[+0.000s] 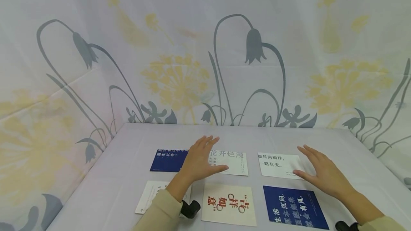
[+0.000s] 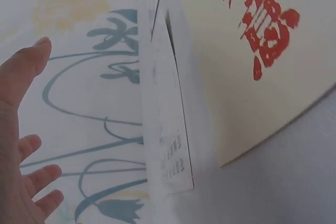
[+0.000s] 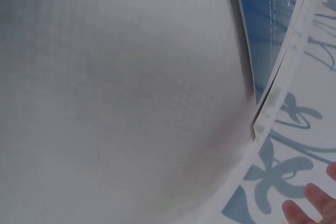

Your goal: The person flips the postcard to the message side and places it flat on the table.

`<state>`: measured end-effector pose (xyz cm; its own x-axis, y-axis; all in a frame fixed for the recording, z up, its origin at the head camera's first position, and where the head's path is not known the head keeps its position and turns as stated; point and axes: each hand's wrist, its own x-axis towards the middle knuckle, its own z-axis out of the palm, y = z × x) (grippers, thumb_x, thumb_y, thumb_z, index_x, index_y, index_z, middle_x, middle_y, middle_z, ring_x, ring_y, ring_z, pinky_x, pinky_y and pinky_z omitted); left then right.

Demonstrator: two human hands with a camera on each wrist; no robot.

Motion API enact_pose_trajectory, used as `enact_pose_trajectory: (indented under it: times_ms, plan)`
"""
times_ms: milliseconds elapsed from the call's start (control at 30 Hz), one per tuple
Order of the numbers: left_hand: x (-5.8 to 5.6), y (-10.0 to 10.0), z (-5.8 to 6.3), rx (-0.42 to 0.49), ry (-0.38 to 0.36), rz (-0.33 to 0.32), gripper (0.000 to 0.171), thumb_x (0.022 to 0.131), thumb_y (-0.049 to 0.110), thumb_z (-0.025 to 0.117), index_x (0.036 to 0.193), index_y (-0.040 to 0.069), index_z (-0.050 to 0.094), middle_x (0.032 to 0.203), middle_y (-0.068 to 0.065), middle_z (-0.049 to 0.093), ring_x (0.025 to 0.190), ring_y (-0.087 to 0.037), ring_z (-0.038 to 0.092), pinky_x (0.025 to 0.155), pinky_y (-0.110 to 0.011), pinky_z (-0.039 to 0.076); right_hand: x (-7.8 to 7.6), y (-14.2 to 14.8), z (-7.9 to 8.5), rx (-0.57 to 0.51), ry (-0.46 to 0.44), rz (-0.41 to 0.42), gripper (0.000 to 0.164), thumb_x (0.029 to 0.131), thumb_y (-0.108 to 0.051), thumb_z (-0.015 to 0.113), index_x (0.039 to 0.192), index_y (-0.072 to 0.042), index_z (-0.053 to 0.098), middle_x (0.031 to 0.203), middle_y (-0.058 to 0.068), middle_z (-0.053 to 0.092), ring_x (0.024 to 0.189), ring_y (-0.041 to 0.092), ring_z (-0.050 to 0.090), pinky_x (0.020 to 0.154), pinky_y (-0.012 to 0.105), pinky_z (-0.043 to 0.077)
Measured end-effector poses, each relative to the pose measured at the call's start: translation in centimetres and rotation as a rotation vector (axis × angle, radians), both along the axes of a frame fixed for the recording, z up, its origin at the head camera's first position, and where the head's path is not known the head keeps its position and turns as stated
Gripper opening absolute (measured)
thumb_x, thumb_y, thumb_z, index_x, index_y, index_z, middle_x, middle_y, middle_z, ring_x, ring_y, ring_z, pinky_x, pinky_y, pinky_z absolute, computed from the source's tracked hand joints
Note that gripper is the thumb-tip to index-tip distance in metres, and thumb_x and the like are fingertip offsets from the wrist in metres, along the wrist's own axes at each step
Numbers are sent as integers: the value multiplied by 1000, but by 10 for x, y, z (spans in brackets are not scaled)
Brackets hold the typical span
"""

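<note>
- Left hand (image 1: 199, 161): fingers spread, gripping nothing, seemingly raised over the upper navy postcard (image 1: 167, 162) and the grey-lettered postcard (image 1: 236, 163).
- Right hand (image 1: 325, 174): fingers loose, likewise gripping nothing; the black-lettered postcard (image 1: 277, 168) lies by its thumb.
- Closer to the wrists, between the forearms: the red-lettered postcard (image 1: 229, 204) and lower navy postcard (image 1: 293, 206).
- Likely light, thin, fairly stiff, easily creased; best pinched at a corner or edge.

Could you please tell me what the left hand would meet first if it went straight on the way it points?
Probably the flower-patterned backdrop: the left hand points towards it across the table, and nothing else shows along that line, though depth is hard to judge.
</note>
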<state>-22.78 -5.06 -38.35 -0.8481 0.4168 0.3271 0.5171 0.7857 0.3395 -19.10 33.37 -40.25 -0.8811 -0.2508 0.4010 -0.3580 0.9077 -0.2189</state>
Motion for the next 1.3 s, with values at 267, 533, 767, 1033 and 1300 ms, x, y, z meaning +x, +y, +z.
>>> enact_pose_trajectory:
  times_ms: [267,533,767,1033,1300]
  plan:
    - [0,18,0,-1,-11,-6,90,71,62,69,143,19,36,143,-7,38,133,-28,29,104,-49,30,-3,-2,1,-37,-37,12,83,76,-42,74,139,-3,37,135,30,37,117,51,35,88,67,30]
    - [1,34,1,28,-35,-10,91,69,59,73,142,19,38,142,-6,39,132,-26,32,104,-46,30,-5,0,0,-60,-48,20,84,75,-42,75,139,-3,38,135,30,37,117,51,35,88,67,30]
    - [0,48,1,21,-26,-20,90,68,58,74,141,20,39,139,-4,42,129,-25,36,104,-43,33,-7,0,-1,-72,-45,26,84,73,-40,77,138,-2,38,134,31,37,116,52,35,87,68,30]
    - [2,67,0,54,-51,-26,90,66,56,77,141,22,41,138,-1,44,127,-22,38,102,-41,35,-11,-1,-2,-95,-59,36,84,72,-40,78,137,-3,39,134,30,37,117,51,34,87,68,31]
    - [1,88,-2,40,-68,-12,90,64,56,78,140,25,41,137,3,45,126,-18,39,102,-36,35,-14,-1,-4,-109,-84,58,85,69,-40,80,134,-2,41,134,30,37,117,51,35,86,69,31]
